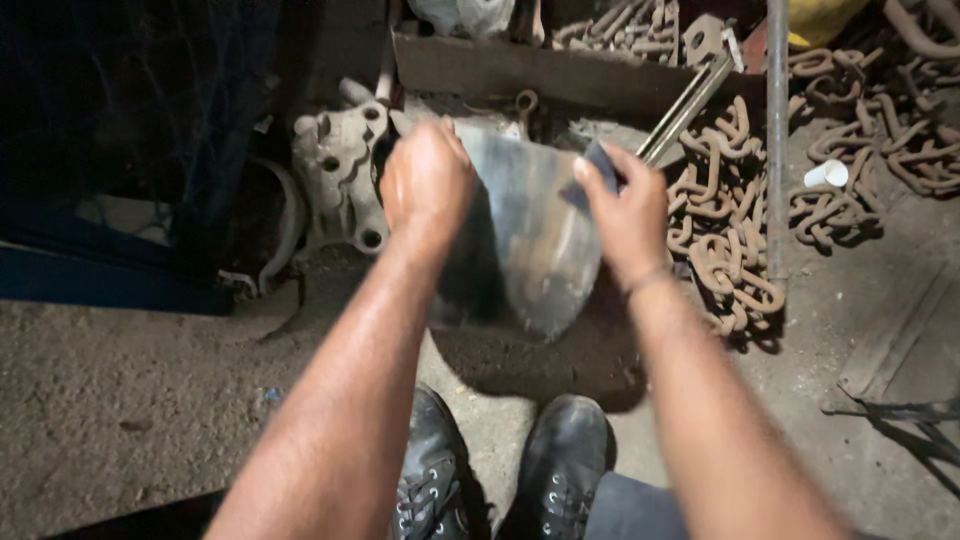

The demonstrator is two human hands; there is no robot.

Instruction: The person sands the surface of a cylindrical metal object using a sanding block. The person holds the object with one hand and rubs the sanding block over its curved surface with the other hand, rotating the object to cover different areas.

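big grey metal blade up over the boots, rounded tip pointing down toward them, long axis near upright, upper edge hidden behind the hands. left hand clamped on its top corner. right hand pinches a small dark pad against its right edge, blurred.

We look steeply down from head height, close over our forearms, toward the floor ahead.
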